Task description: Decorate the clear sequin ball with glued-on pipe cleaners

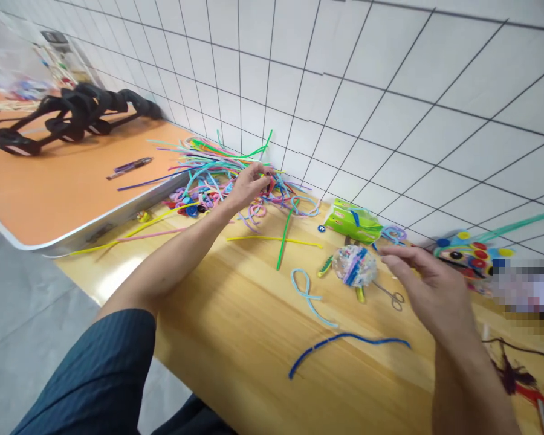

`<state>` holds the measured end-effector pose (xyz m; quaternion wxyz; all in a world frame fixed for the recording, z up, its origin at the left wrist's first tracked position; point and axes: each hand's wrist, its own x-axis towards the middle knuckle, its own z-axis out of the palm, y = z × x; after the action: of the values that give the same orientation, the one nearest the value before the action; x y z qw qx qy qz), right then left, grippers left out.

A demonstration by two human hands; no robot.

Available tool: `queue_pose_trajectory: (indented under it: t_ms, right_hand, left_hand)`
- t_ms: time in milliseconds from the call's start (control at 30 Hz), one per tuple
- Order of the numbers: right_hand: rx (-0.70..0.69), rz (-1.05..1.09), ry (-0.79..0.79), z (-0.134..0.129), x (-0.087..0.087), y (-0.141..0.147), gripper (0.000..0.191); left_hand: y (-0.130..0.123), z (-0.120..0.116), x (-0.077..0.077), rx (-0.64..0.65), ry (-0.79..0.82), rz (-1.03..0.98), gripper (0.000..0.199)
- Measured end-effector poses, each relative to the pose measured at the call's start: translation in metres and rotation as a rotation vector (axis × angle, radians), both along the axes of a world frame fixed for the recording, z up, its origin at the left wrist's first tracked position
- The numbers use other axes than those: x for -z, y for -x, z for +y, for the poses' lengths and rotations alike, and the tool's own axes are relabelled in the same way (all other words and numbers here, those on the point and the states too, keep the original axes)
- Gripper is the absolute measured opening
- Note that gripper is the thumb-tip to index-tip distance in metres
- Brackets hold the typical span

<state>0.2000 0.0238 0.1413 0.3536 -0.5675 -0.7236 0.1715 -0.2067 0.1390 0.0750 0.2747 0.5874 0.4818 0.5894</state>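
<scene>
My left hand (pixel 252 184) reaches over a heap of coloured pipe cleaners (pixel 208 169) by the tiled wall, its fingers closed around a small red piece (pixel 269 183). My right hand (pixel 428 284) hovers at the right, thumb and forefinger apart, with nothing visible between them. Just left of it lies a round ball of clear wrap with blue and purple strips (pixel 354 266), beside scissors (pixel 395 299). A light blue looped pipe cleaner (pixel 306 295) and a dark blue one (pixel 344 335) lie nearer to me. A green pipe cleaner (pixel 284 238) crosses a yellow one (pixel 254 238).
A green packet (pixel 353 223) stands near the wall. To its right is a colourful craft piece with an eye (pixel 469 257). Pens (pixel 129 167) and black strapped gear (pixel 72 115) lie on the orange table (pixel 72 193) at left.
</scene>
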Motion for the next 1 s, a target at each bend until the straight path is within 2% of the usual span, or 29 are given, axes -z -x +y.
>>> queue_pose_trajectory:
  t_ms: [133,233,300,433,500,567,667,800,900,1000]
  right_hand:
    - [-0.195,0.064,0.030,-0.011,-0.003,0.051,0.015]
    - [-0.291,0.127,0.082,-0.011,0.007,0.085,0.020]
    - [-0.340,0.183,0.093,-0.007,0.016,0.106,0.031]
    - [-0.375,0.432,0.107,0.013,0.034,0.146,0.068]
    - [-0.404,0.565,0.156,0.024,0.040,0.160,0.074]
    - [-0.425,0.634,0.226,0.032,0.046,0.168,0.061]
    - [-0.405,0.671,0.324,0.033,0.053,0.169,0.045]
    - [-0.385,0.756,0.407,0.023,0.059,0.164,0.050]
    - [-0.385,0.803,0.461,0.022,0.060,0.164,0.054]
    - [-0.369,0.788,0.452,0.027,0.062,0.166,0.056]
  left_hand:
    - [-0.008,-0.015,-0.019,0.172,0.010,-0.265,0.025]
    - [-0.017,-0.029,-0.033,0.286,0.039,-0.413,0.025]
    - [-0.025,-0.039,-0.041,0.361,0.058,-0.479,0.026]
    - [-0.044,-0.060,-0.050,0.465,0.126,-0.499,0.032]
    - [-0.053,-0.069,-0.051,0.498,0.169,-0.472,0.033]
    - [-0.059,-0.075,-0.052,0.514,0.207,-0.419,0.033]
    - [-0.058,-0.079,-0.050,0.468,0.234,-0.347,0.032]
    - [-0.050,-0.075,-0.043,0.410,0.297,-0.347,0.031]
    - [-0.049,-0.074,-0.038,0.423,0.314,-0.374,0.029]
    - [-0.053,-0.078,-0.035,0.462,0.306,-0.363,0.025]
